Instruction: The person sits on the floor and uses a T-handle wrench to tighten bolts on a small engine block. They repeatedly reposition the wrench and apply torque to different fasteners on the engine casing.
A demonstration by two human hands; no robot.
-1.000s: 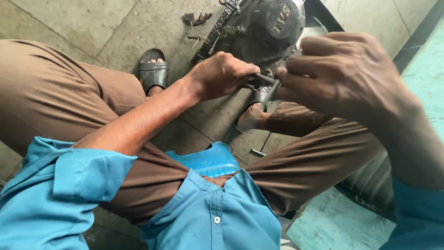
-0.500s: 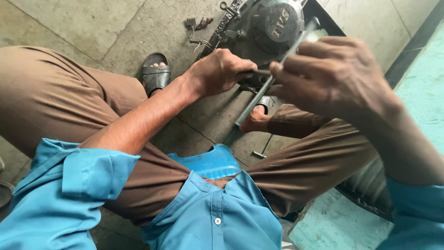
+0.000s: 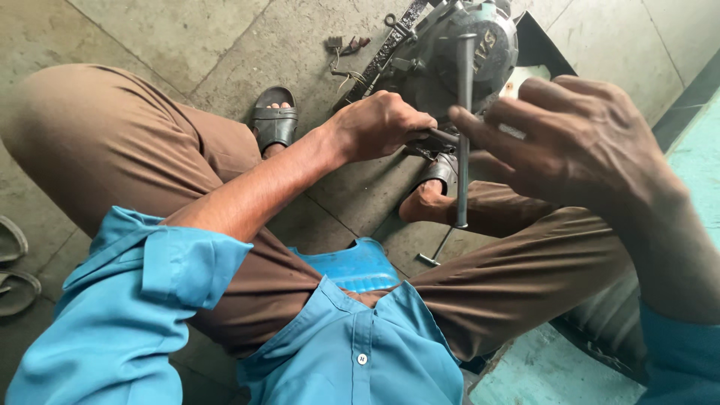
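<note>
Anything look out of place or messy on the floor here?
Loose bits lie on the floor: a small tool between the feet, and wired parts beside the engine. Nothing looks spilled or broken.

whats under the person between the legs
A blue plastic stool shows between the brown trousers. Its legs and most of its seat are covered by the person's body.

T-handle wrench (image 3: 463, 127): grey metal, long crossbar standing near upright, its shaft running sideways to the engine.
Engine (image 3: 457, 56): dark grey, grimy, round cover facing up, resting on the floor.
</note>
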